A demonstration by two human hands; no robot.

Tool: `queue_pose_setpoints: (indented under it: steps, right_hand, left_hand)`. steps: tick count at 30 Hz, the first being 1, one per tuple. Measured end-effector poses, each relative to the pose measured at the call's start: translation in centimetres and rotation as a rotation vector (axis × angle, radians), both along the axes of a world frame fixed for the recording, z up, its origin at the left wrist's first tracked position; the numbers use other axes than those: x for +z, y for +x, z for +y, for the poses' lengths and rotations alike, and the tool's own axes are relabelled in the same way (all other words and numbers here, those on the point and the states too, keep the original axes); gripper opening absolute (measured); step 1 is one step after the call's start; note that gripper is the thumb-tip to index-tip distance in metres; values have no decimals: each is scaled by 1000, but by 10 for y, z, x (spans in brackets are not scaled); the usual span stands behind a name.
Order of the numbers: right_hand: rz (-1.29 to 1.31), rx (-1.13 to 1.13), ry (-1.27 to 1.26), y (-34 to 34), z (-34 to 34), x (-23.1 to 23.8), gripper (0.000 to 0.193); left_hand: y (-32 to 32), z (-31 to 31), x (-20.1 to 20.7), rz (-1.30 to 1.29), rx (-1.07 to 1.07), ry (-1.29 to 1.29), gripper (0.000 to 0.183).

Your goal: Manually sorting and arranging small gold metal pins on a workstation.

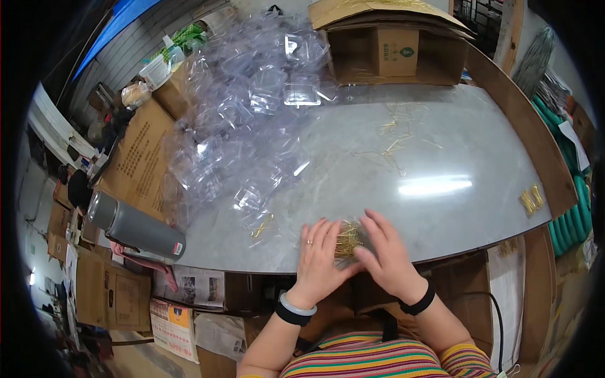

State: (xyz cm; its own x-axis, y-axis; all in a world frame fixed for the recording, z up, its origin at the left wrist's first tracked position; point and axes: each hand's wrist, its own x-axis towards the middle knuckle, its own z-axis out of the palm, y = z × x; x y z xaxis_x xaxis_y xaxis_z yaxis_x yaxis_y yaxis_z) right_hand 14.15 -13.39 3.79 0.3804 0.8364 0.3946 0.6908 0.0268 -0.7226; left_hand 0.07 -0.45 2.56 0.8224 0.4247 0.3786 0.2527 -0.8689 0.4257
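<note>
A small heap of thin gold-coloured metal pins lies at the near edge of the table, between my two hands. My left hand rests along its left side, fingers stretched out and pointing away from me. On the other side is my right hand, its thumb and fingers spread around the heap. Whether a clear plastic box lies under the pins is hard to tell. A few loose gold pins lie to the left of my hands. Two small bundles of gold pins sit at the table's right edge.
Clear plastic clamshell boxes are piled over the table's left and back. More loose pins are scattered on the grey table. A grey bottle leans at the left edge. An open cardboard box stands at the back; a cardboard strip borders the right.
</note>
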Motion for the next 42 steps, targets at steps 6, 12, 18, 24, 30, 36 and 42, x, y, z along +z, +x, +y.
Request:
queue_pose_setpoints:
  steps: [6, 12, 18, 24, 30, 36, 42]
  right_hand:
    - [-405, 145, -153, 5, 16, 3, 64]
    - [-184, 40, -163, 2, 14, 2, 48]
    - [-482, 109, -76, 11, 13, 10, 61]
    - [-371, 119, -130, 11, 10, 3, 64]
    - [-243, 91, -80, 10, 6, 11, 67]
    - [-276, 161, -31, 20, 9, 3, 64]
    - [-89, 187, -13, 25, 7, 6, 62]
  left_hand:
    - [-13, 9, 15, -178, -148, -241, 104]
    - [-44, 8, 24, 10, 125, -127, 90]
    - [-33, 9, 12, -13, 91, -216, 70]
    - [-16, 3, 21, -139, 11, -454, 68]
    - [-35, 4, 28, -22, 2, -292, 77]
    - [-16, 9, 19, 6, -24, -207, 86]
    - [2, 16, 27, 91, -165, -40, 83]
